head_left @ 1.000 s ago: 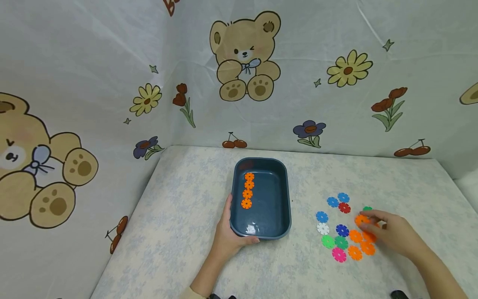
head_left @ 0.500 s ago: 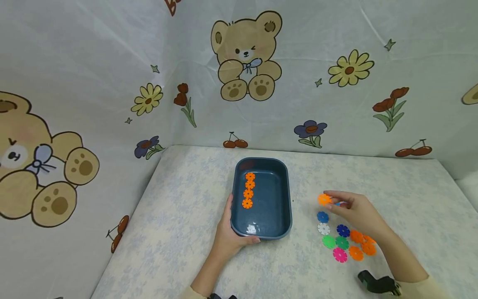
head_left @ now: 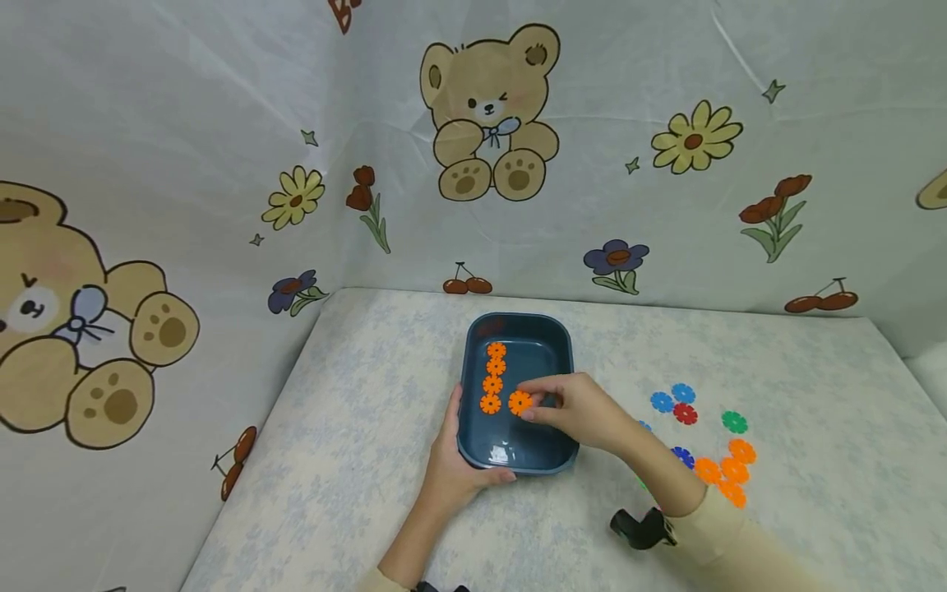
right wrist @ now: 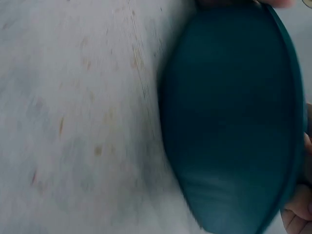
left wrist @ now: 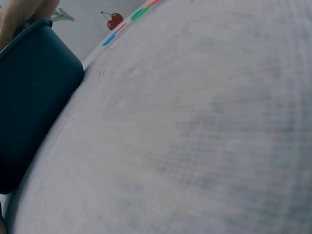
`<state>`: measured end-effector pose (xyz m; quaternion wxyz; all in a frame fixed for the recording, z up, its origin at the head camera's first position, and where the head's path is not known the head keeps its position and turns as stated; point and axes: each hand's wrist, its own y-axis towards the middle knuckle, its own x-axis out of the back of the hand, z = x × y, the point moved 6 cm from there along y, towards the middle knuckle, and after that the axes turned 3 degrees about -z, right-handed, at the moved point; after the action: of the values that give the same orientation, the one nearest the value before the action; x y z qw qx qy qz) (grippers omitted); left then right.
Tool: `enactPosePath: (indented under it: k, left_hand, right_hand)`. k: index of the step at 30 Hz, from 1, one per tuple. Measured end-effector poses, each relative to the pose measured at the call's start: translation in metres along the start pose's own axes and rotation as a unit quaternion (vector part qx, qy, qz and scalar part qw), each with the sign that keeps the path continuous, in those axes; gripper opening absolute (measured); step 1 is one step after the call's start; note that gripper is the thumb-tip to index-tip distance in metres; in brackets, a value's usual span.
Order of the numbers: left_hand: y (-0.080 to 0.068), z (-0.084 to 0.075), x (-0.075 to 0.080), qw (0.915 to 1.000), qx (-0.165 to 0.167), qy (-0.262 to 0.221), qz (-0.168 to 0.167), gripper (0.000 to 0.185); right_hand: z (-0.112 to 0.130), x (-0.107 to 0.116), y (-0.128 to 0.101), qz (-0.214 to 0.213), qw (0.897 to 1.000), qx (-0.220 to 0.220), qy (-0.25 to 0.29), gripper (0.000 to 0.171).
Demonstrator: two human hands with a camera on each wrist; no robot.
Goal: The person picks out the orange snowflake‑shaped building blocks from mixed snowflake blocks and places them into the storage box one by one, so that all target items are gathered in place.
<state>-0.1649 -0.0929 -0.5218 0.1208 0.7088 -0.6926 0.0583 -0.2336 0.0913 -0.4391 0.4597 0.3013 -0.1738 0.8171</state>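
Head view: a person sits at a pale patterned table (head_left: pixel 370 427) walled by cloth printed with bears and flowers. The left hand (head_left: pixel 451 469) grips the near left corner of a dark blue tray (head_left: pixel 565 362), thumb curled over its rim, steadying it. The right hand (head_left: pixel 580 407) reaches over the tray and pinches an orange flower-shaped disc (head_left: pixel 520 402) between thumb and fingertips, holding it low in the tray, just beside the nearest piece of a column of four orange discs (head_left: pixel 491 376) that lies along the tray's left side. To the right, on the table, loose discs (head_left: pixel 710 444) in blue, red, green and orange are scattered, some hidden behind the right forearm. To place the piece well, it seems best to keep the tray pinned, lower the disc flat onto the tray floor level with the column's near end, and let go without nudging its neighbours. The wrist views show only blurred tray wall and table
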Motion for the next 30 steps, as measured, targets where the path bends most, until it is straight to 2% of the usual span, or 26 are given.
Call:
enactPosePath:
  k: [7,14,22,28,30]
  left_hand:
    - [-0.001,-0.003,0.001,1.0,-0.001,0.001,0.002,0.131]
    - [-0.001,-0.003,0.002,0.9998,-0.011,-0.013,0.003,0.132]
    - [-0.001,-0.001,0.001,0.9996,-0.015,-0.021,0.011,0.132]
    - [-0.001,-0.001,0.002,0.9999,-0.009,-0.01,0.003,0.131]
    - [-0.001,0.0,0.002,0.9999,-0.007,-0.008,0.002,0.131]
  right_hand:
    - [0.015,-0.037,0.016,0.039,0.995,0.052,-0.08,0.032]
    - [0.017,-0.059,0.025,0.034,0.976,0.09,-0.196,0.024]
    - [0.021,-0.067,0.027,0.027,0.966,0.103,-0.234,0.018]
    - [0.025,-0.069,0.027,0.017,0.955,0.127,-0.269,0.025]
    - [0.026,-0.07,0.027,0.018,0.954,0.13,-0.27,0.024]
